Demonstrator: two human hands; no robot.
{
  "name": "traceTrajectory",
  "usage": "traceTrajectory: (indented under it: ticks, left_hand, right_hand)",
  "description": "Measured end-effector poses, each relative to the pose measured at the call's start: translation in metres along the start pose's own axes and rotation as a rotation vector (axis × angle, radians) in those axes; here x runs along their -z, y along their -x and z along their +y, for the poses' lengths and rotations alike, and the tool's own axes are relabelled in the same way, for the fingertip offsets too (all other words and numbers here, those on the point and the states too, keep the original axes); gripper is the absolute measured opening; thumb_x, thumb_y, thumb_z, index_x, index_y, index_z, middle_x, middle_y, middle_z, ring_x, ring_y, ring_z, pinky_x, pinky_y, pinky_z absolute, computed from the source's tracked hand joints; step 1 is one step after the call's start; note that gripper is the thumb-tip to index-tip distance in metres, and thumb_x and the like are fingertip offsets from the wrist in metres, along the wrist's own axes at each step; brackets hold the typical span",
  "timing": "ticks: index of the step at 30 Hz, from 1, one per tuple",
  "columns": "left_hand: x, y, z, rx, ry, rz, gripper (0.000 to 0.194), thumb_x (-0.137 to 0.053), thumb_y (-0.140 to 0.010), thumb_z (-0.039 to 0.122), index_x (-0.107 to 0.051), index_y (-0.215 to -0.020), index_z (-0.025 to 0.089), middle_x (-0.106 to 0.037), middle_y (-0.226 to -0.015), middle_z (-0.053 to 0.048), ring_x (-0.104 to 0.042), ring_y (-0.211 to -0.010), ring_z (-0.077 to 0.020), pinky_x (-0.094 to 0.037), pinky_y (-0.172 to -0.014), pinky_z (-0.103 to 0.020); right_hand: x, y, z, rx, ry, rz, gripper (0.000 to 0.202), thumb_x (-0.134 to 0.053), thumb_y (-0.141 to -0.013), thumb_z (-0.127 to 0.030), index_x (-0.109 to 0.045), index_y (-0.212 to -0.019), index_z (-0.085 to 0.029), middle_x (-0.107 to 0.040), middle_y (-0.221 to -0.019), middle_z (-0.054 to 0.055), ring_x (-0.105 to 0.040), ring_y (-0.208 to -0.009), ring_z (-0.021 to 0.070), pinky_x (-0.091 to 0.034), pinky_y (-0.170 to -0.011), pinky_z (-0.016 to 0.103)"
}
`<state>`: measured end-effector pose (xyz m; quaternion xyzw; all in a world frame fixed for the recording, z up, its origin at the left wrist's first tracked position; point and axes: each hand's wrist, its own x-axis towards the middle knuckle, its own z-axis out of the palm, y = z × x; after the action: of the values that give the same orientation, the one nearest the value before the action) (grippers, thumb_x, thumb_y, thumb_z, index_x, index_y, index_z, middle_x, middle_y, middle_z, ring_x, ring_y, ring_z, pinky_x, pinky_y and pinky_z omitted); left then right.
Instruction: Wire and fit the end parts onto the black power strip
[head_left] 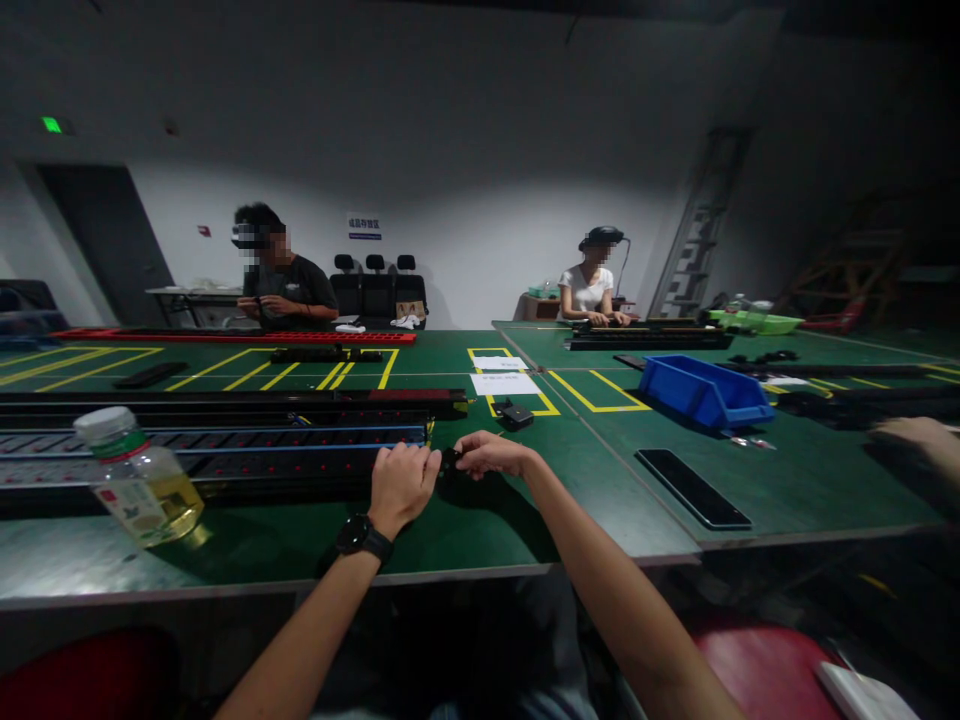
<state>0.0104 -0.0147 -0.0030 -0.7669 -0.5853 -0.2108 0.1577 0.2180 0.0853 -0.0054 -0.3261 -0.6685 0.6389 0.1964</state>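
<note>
Right forearm [630, 590] and left forearm [315, 625] were nearest the camera, bare skin, angling in from 5 and 7 o'clock. Small dark part [450, 462] sat between the hands at the end of the long rail [285, 465]. Right hand [491, 455] had thumb and fingers pinched closed on the part, which lay at 9 o'clock from those fingertips. Left hand [405, 485] was curled over the rail end, thumb just beside the part at 3 o'clock; couldn't tell if it gripped anything. Right was nearer by contact, left barely behind. Rail's long axis ran roughly 9 to 3, ending at the hands; part's own axis too dark to read. Rail: dark, straight, bluish sheen along the edges, rows of red dots. Watch [364, 538]: black, round face, on the left wrist. Tabletop [480, 545]: smooth green, glossy, yellow lines, pale front edge. Bottle [146, 480] at 9 o'clock: clear plastic, white cap, yellowish liquid. From the hands, black box [516, 415] at 1, squat, matte; white sheets [504, 384] past it, flat; blue bin [701, 392] at 2, moulded plastic, sloped walls; phone [691, 488] at 3, flat dark slab, glossy.
</note>
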Motion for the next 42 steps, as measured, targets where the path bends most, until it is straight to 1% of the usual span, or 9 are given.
traceTrajectory:
  ticks: [4, 7, 9, 13, 15, 18, 22, 26, 42]
  left_hand:
    - [0.0, 0.0, 0.001, -0.001, -0.021, 0.007, 0.045, -0.037, -0.107, 0.041, -0.067, -0.082, 0.021, -0.075, -0.088, -0.009, -0.064, -0.091, -0.0269, -0.035, -0.079, -0.04]
    - [-0.001, 0.0, 0.001, 0.005, -0.019, 0.008, 0.038, -0.044, -0.104, 0.043, -0.067, -0.082, 0.021, -0.075, -0.089, -0.009, -0.064, -0.092, -0.0279, -0.037, -0.08, -0.041]
    - [-0.001, 0.0, 0.001, 0.002, -0.007, 0.007, 0.035, -0.048, -0.102, 0.044, -0.067, -0.083, 0.021, -0.075, -0.089, -0.009, -0.064, -0.093, -0.0283, -0.037, -0.081, -0.041]
    - [-0.001, 0.0, 0.0, -0.01, -0.006, 0.005, 0.031, -0.051, -0.099, 0.043, -0.067, -0.084, 0.021, -0.074, -0.089, -0.009, -0.064, -0.093, -0.029, -0.038, -0.081, -0.043]
    - [-0.001, 0.0, 0.0, -0.012, -0.014, 0.003, 0.026, -0.055, -0.096, 0.041, -0.067, -0.086, 0.02, -0.074, -0.09, -0.009, -0.064, -0.094, -0.0296, -0.039, -0.081, -0.044]
    - [-0.001, 0.0, 0.001, -0.017, -0.031, -0.009, 0.021, -0.057, -0.094, 0.037, -0.068, -0.088, 0.02, -0.073, -0.091, -0.01, -0.064, -0.095, -0.0305, -0.039, -0.081, -0.045]
    - [0.0, 0.001, 0.0, -0.02, -0.063, -0.025, 0.017, -0.055, -0.092, 0.029, -0.069, -0.093, 0.02, -0.074, -0.094, -0.011, -0.064, -0.098, -0.0303, -0.04, -0.082, -0.044]
    - [0.0, 0.001, 0.0, -0.018, -0.058, -0.026, 0.017, -0.054, -0.093, 0.028, -0.07, -0.093, 0.021, -0.074, -0.095, -0.012, -0.064, -0.099, -0.03, -0.039, -0.082, -0.044]
    - [0.0, 0.0, 0.001, -0.007, -0.064, -0.012, 0.017, -0.054, -0.091, 0.028, -0.069, -0.091, 0.02, -0.072, -0.091, -0.012, -0.064, -0.096, -0.0304, -0.038, -0.08, -0.044]
  right_hand:
    - [0.0, -0.005, 0.007, 0.062, 0.222, -0.024, 0.033, -0.084, -0.069, -0.04, -0.065, -0.085, -0.018, -0.065, -0.067, -0.004, -0.06, -0.055, 0.0104, -0.044, -0.048, 0.018]
    - [0.001, -0.011, 0.013, 0.111, 0.336, 0.03, 0.035, -0.083, -0.07, -0.045, -0.064, -0.082, -0.019, -0.063, -0.066, -0.004, -0.058, -0.057, 0.0115, -0.038, -0.046, 0.019]
    - [0.003, -0.016, 0.017, 0.177, 0.402, 0.071, 0.035, -0.083, -0.07, -0.046, -0.064, -0.076, -0.018, -0.06, -0.064, -0.005, -0.054, -0.059, 0.0113, -0.037, -0.05, 0.02]
    - [0.002, -0.024, 0.023, 0.287, 0.565, 0.152, 0.032, -0.082, -0.074, -0.042, -0.064, -0.068, -0.017, -0.057, -0.063, -0.005, -0.05, -0.064, 0.0118, -0.035, -0.058, 0.022]
    - [-0.002, -0.026, 0.026, 0.305, 0.646, 0.218, 0.025, -0.083, -0.075, -0.037, -0.067, -0.07, -0.018, -0.06, -0.066, -0.005, -0.053, -0.065, 0.0126, -0.035, -0.059, 0.023]
    - [-0.011, -0.029, 0.029, 0.328, 0.728, 0.33, 0.016, -0.083, -0.078, -0.032, -0.074, -0.08, -0.019, -0.069, -0.074, -0.002, -0.06, -0.069, 0.0148, -0.035, -0.06, 0.024]
    - [-0.02, -0.03, 0.031, 0.325, 0.775, 0.399, 0.013, -0.083, -0.082, -0.033, -0.079, -0.088, -0.023, -0.075, -0.081, 0.001, -0.065, -0.073, 0.0167, -0.036, -0.062, 0.024]
    - [-0.023, -0.029, 0.031, 0.303, 0.781, 0.433, 0.016, -0.085, -0.081, -0.036, -0.08, -0.088, -0.023, -0.075, -0.08, 0.001, -0.065, -0.072, 0.017, -0.036, -0.061, 0.024]
    - [-0.022, -0.028, 0.029, 0.297, 0.81, 0.446, 0.017, -0.085, -0.081, -0.038, -0.079, -0.085, -0.022, -0.074, -0.076, 0.002, -0.061, -0.065, 0.0155, -0.032, -0.057, 0.025]
